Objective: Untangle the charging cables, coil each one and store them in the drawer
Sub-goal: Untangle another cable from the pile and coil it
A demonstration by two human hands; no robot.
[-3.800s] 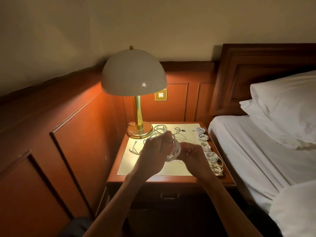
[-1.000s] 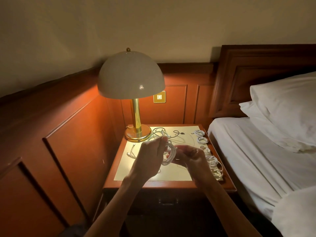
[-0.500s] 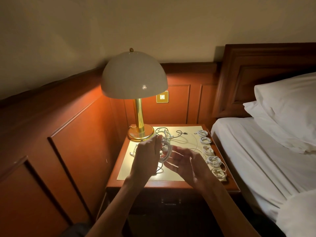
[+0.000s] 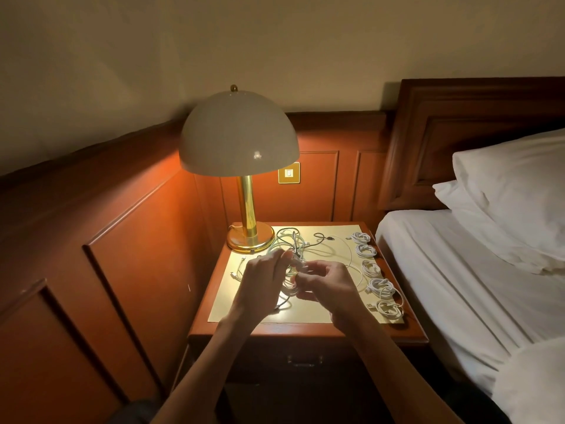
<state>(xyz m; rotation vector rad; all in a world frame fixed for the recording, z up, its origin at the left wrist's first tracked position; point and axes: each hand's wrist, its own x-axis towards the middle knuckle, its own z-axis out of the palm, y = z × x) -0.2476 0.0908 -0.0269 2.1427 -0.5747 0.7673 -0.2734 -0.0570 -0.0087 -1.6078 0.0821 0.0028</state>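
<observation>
My left hand (image 4: 263,284) and my right hand (image 4: 325,286) meet above the middle of the nightstand (image 4: 305,330), both with curled fingers on a partly wound white cable (image 4: 290,281) whose loops hang between them. A loose tangle of white and dark cables (image 4: 293,241) lies behind the hands near the lamp base. Several coiled white cables (image 4: 374,286) lie in a row along the nightstand's right edge. The drawer (image 4: 304,359) below the top is closed, its handle in shadow.
A brass lamp (image 4: 249,215) with a dome shade stands at the back left of the nightstand. Wood panelling closes the left and back. The bed (image 4: 458,286) with white sheets and pillows lies close on the right.
My right hand, spread open half a second ago, has closed its fingers on the cable beside my left hand. The coil has sunk lower between the hands.
</observation>
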